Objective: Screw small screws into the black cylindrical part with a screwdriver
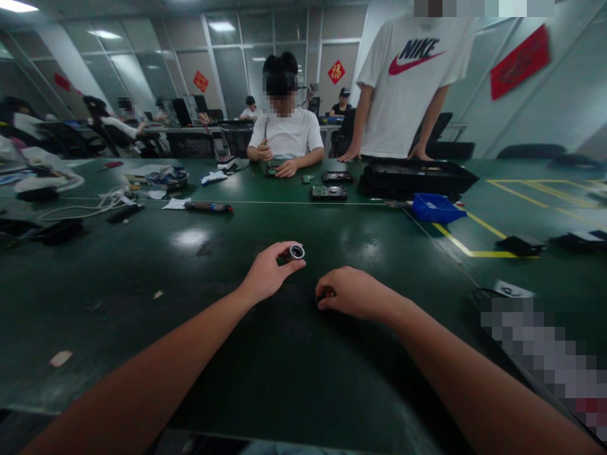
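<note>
Over the green table (265,392), my left hand (267,275) pinches a short, dark cylinder with a silver ring (296,252) round its open end, between thumb and fingers. That ringed end faces me; its sides are mostly covered by my fingers. To the right and a little nearer, my right hand (353,292) is curled low by the tabletop, its fingertips closed. Something small and dark may be at those fingertips, but shadow and fingers hide it. The two hands are apart.
Across the table a person (287,136) works on a circuit board; another person (412,88) leans beside a black tray (417,177). Opened drives (328,192), a blue bin (437,207), a screwdriver-like tool (208,206) and a white cable (102,205) lie beyond my hands.
</note>
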Demonstrator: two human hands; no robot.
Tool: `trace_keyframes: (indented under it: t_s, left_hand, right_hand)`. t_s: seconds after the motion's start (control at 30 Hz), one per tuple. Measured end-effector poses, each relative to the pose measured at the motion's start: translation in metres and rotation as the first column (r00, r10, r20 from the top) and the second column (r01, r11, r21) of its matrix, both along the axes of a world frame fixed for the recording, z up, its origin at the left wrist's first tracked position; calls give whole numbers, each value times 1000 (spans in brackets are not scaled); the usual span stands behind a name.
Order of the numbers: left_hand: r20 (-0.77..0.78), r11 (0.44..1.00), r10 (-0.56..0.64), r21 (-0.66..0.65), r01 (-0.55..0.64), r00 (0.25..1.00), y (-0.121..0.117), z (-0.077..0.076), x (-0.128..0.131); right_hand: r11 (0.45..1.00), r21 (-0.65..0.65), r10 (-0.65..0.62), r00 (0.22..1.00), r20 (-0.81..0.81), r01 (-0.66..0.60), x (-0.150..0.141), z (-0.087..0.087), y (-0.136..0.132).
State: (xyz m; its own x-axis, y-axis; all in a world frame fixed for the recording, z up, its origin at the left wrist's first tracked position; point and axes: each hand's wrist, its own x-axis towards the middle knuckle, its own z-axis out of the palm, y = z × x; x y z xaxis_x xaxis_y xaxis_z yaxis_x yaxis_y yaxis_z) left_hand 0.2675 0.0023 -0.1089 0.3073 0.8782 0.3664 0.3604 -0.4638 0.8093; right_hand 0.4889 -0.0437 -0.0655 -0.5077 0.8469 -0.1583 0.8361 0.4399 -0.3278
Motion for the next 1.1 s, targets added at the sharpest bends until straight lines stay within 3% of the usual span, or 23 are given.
trace_keyframes:
  t_s: [0.23, 0.5, 0.73, 0.97, 1.1]
  left_hand:
    - [-51, 999, -14, 42, 17, 999, -4, 3, 1]
    - [-134, 993, -62, 96, 75, 989, -13, 9, 3]
    - [-148, 976, -160, 126, 179, 976, -17, 9, 8]
    - [-189, 970, -162, 148, 191, 969, -18, 10, 9]
    - [-216, 968, -152, 163, 189, 965, -18, 12, 9]
  right_hand:
    - [999, -44, 5, 996, -92, -9, -1, 5, -2]
    - [970, 195, -78, 945, -316, 145, -3, 22, -2]
    - [924, 339, -71, 951, -300, 175, -17, 18, -6]
    - [923, 352, -83, 973, -214, 156, -24, 22, -10]
    - [912, 368, -87, 962, -260, 182, -25, 20, -9]
